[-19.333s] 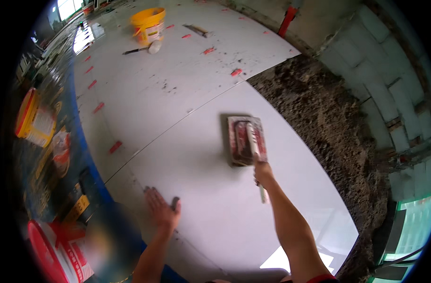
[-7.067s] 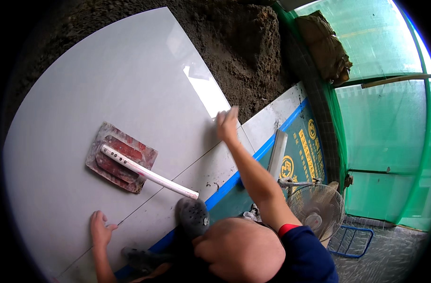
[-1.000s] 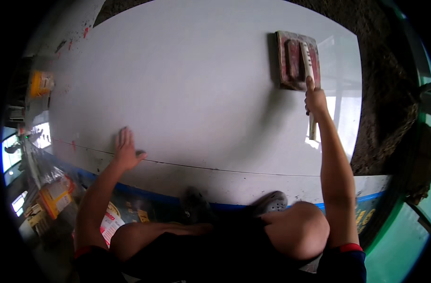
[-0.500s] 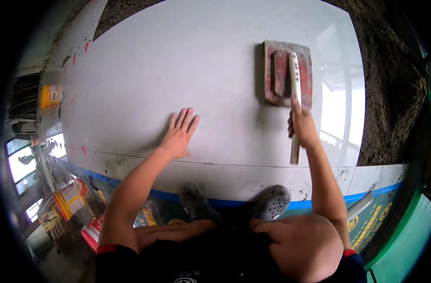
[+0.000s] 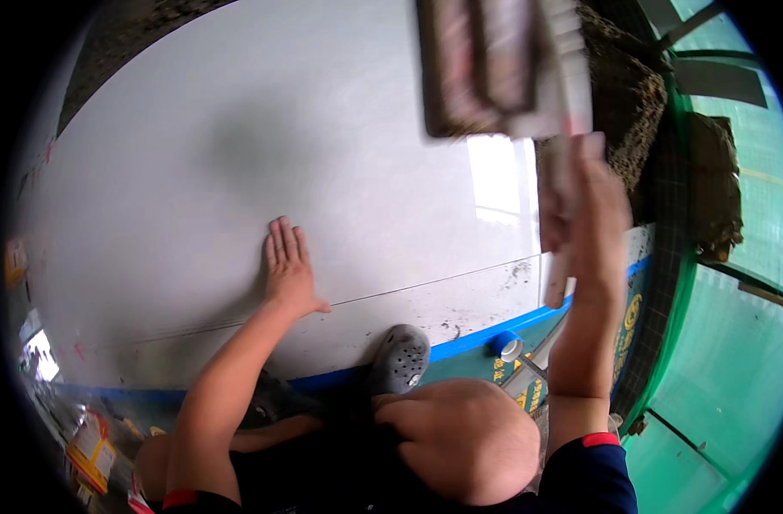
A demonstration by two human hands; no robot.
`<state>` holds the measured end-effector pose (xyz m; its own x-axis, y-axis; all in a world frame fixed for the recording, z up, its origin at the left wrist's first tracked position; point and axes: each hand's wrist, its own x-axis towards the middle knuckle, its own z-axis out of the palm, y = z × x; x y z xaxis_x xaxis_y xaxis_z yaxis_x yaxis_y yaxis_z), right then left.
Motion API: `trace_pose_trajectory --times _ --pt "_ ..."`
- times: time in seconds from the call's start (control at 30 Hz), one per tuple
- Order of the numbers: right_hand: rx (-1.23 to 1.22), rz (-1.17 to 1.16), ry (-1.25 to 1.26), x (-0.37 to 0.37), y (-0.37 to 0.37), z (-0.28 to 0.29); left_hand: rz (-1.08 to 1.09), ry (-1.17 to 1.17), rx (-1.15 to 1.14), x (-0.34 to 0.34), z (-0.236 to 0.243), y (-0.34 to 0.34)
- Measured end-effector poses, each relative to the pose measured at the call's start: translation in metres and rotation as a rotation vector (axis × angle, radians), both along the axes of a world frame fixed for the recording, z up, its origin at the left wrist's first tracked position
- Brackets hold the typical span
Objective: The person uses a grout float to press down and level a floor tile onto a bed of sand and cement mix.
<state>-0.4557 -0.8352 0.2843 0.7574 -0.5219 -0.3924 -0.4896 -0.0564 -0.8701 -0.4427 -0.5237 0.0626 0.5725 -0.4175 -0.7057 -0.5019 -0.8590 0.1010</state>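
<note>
My left hand (image 5: 290,278) lies flat on a large pale glossy tile (image 5: 160,188), close to its near seam, with the fingers stretched out. My right hand (image 5: 599,214) is wrapped round the long pale handle of a square flat-headed beater (image 5: 481,68). The beater's worn reddish head is raised above the tile's right side and smeared by motion. The end of its handle sticks out below my fist. A soft dark shadow falls on the middle of the tile.
Rough dark mortar (image 5: 627,103) borders the tile on the right. A narrow tile strip with blue tape (image 5: 460,345) runs along the near side. A blue tape roll (image 5: 509,346) sits near my grey shoe (image 5: 402,360). Green netting (image 5: 717,360) stands at the right.
My right hand has lifted the beater off the tile, up and to the right. The view has turned rightward. My left hand stays flat on the tile.
</note>
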Motion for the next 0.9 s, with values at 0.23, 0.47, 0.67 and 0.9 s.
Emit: trace_pose_trajectory --times 0.23,0.47,0.67,0.9 --pt "-0.543 -0.150 -0.225 -0.050 -0.015 -0.099 0.001 0.005 0.028 0.001 0.006 -0.009" --pt "0.204 -0.101 0.345 -0.024 -0.016 -0.132 -0.040 -0.020 0.102 -0.005 0.019 -0.030" --pt "-0.131 -0.114 -0.144 0.005 -0.059 0.021 0.039 -0.069 -0.009 0.013 0.000 -0.004" --pt "-0.307 -0.055 0.402 0.008 -0.051 -0.209 0.784 -0.387 -0.273 0.105 -0.072 -0.073"
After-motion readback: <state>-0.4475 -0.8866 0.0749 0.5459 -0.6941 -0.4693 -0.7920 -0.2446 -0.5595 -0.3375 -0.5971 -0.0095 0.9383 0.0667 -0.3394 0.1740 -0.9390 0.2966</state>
